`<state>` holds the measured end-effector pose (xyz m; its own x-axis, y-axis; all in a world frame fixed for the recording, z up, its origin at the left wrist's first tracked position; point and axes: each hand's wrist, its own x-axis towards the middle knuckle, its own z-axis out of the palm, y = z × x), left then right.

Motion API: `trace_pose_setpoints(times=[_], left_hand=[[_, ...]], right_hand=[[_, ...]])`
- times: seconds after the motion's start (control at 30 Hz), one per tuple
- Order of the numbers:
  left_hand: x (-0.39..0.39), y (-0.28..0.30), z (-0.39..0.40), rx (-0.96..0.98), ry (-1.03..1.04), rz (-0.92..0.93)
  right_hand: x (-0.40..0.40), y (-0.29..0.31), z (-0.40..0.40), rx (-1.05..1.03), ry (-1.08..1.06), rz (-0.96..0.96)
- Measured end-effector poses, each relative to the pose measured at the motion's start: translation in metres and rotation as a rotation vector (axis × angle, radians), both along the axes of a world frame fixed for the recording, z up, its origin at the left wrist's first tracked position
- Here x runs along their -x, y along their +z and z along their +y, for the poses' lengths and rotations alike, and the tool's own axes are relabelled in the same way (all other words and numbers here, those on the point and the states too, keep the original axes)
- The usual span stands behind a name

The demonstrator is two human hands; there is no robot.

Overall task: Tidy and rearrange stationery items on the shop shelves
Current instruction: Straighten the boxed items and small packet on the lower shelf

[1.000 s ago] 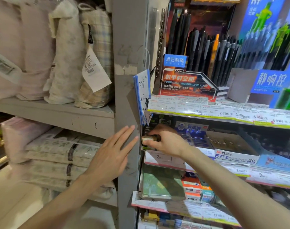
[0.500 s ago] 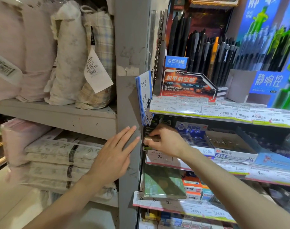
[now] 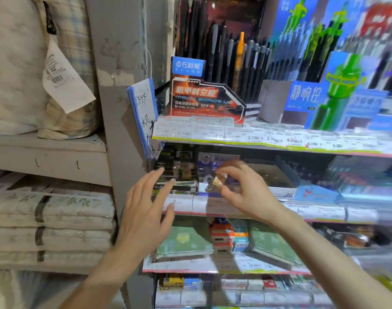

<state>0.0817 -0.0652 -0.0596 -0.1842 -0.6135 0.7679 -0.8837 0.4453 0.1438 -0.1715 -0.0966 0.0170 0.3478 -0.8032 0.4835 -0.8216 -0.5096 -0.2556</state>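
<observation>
Starting on the far left, there's folded bedding (image 3: pixel 50 221) stacked on the lower grey shelf and pillows (image 3: pixel 19 63) above it, one with a white paper tag (image 3: pixel 64 83) hanging off. Next over is the grey upright post (image 3: pixel 123 108) with a blue-edged handwritten notepad (image 3: pixel 143 117) sticking out of it. Your left hand (image 3: pixel 146 217) sits in front of the middle shelf's price strip (image 3: pixel 184 205), fingers spread wide and holding nothing, fingertips up near the dark little boxes (image 3: pixel 177 175) at that shelf's left end. Just right of it, your right hand (image 3: pixel 246 192) is pinching a small pale item (image 3: pixel 218 180) between thumb and fingertips, held in the air in front of the middle shelf; it's too blurry to say what it is. Above, the top shelf has black pens (image 3: pixel 230 54) standing behind an orange-and-black display card (image 3: pixel 204 99), with a blue and green pen display (image 3: pixel 337 81) further right. Below your hands there are green notebooks (image 3: pixel 184 241) and small orange boxes (image 3: pixel 221 235).
</observation>
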Motion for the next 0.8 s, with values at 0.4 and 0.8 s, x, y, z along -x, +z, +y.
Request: trace_pose_setpoints(times=[0.4, 0.8], left_hand=[[0.133, 0.029, -0.048, -0.155, 0.008, -0.345], [0.141, 0.037, -0.059, -0.341, 0.046, -0.374]], right_hand=[[0.149, 0.003, -0.003, -0.103, -0.098, 0.1], [0.13, 0.02, -0.081, -0.311, -0.022, 0.205]])
